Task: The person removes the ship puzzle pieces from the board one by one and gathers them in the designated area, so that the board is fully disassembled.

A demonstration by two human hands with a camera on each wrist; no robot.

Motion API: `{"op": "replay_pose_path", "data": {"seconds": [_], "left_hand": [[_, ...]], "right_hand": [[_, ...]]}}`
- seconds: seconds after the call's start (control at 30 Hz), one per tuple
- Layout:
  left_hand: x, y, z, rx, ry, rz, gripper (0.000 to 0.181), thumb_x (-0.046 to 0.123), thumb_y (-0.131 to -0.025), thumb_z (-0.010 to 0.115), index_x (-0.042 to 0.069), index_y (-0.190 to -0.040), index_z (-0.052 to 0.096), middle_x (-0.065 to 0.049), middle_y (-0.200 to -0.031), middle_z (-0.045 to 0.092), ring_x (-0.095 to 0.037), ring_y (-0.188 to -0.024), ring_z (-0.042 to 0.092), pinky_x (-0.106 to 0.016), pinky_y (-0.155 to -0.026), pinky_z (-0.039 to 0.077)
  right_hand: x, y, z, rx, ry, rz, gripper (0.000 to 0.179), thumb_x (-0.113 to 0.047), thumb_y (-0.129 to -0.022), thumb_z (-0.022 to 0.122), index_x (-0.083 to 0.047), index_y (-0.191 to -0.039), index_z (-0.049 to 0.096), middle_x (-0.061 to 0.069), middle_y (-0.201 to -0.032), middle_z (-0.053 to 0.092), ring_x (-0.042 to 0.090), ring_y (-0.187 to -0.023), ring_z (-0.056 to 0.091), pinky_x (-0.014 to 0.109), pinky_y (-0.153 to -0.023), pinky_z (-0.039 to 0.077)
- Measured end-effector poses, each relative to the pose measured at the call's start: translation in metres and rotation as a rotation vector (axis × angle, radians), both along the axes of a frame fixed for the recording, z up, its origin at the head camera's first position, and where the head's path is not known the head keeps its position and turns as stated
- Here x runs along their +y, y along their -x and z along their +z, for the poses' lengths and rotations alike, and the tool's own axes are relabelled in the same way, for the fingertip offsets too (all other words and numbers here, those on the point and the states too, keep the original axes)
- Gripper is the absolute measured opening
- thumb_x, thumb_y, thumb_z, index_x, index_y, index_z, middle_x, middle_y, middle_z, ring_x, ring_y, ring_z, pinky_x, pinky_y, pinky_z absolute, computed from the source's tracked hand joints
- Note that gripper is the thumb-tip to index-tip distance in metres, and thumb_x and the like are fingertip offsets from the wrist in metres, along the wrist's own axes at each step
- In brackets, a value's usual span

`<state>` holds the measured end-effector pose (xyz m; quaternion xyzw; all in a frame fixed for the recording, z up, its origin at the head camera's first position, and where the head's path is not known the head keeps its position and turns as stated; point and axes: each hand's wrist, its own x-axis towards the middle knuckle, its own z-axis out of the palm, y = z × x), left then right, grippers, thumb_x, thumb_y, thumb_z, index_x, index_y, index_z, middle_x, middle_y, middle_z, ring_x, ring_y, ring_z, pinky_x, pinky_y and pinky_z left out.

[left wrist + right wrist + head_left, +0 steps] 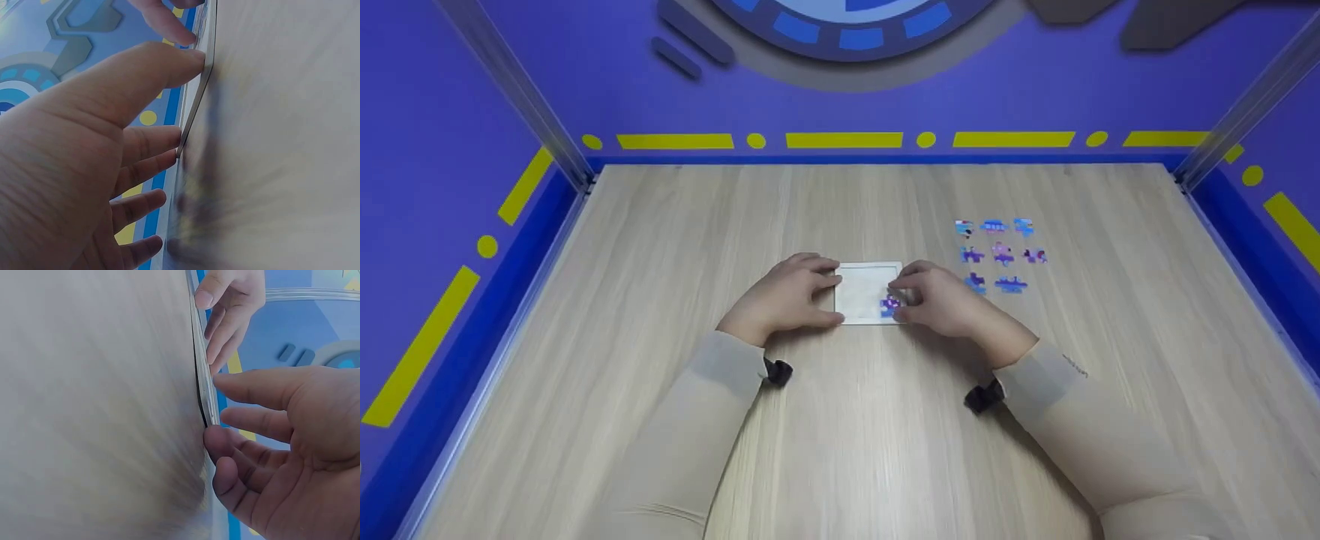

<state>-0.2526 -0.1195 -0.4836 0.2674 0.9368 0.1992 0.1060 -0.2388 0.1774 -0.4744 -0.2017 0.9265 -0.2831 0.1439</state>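
Note:
A shallow white puzzle tray (859,292) lies on the table in the head view. One purple and blue jigsaw piece (889,305) sits in its lower right corner. My left hand (791,292) rests at the tray's left side, thumb by the near corner and fingers spread along the far part. In the left wrist view, that thumb and the forefinger touch the tray edge (197,107). My right hand (945,300) is at the tray's right side, thumb and forefinger apart beside the piece. The right wrist view shows its fingertips at the tray edge (207,399); the piece is hidden there.
Several loose jigsaw pieces (1003,253) lie in rows on the wooden table (840,420), to the right of the tray and beyond the right hand. Blue walls (840,112) with yellow markings border the back and both sides.

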Motion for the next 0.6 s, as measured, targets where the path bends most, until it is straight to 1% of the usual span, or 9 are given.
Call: {"op": "replay_pose_path", "data": {"seconds": [0.23,0.3,0.43,0.6], "left_hand": [[0.0000,0.0000,-0.0003,-0.001,-0.002,0.002,0.077,0.050,-0.096,0.085,0.010,-0.158,0.067,-0.005,-0.176,0.053,-0.032,-0.169,0.040,-0.050,-0.143,0.031],[-0.0001,0.0000,-0.0002,0.002,-0.004,0.001,0.077,0.050,-0.096,0.085,0.010,-0.158,0.067,-0.005,-0.175,0.054,-0.032,-0.169,0.040,-0.050,-0.143,0.032],[-0.0002,0.0003,-0.0010,0.007,-0.005,0.001,0.077,0.051,-0.096,0.085,0.010,-0.158,0.067,-0.005,-0.175,0.054,-0.032,-0.169,0.041,-0.050,-0.143,0.032],[-0.0002,0.0005,-0.0016,0.011,-0.008,0.001,0.077,0.050,-0.095,0.085,0.010,-0.158,0.068,-0.005,-0.175,0.055,-0.033,-0.169,0.041,-0.049,-0.143,0.033]], "right_hand": [[-0.0023,-0.0016,-0.0021,0.067,-0.030,0.026,0.040,-0.015,-0.101,0.082,-0.001,-0.138,0.080,0.020,-0.149,0.066,0.037,-0.129,0.068,0.057,-0.112,0.059],[-0.0026,-0.0022,-0.0020,0.070,-0.028,0.025,0.038,-0.014,-0.101,0.082,0.000,-0.136,0.081,0.019,-0.147,0.067,0.035,-0.126,0.068,0.056,-0.109,0.060],[-0.0029,-0.0024,-0.0021,0.068,-0.025,0.022,0.035,-0.014,-0.101,0.082,-0.001,-0.134,0.082,0.018,-0.146,0.067,0.034,-0.124,0.068,0.054,-0.108,0.060],[-0.0024,-0.0022,-0.0019,0.049,-0.015,0.012,0.032,-0.014,-0.101,0.083,-0.003,-0.132,0.084,0.017,-0.147,0.067,0.036,-0.128,0.068,0.056,-0.111,0.059]]}}
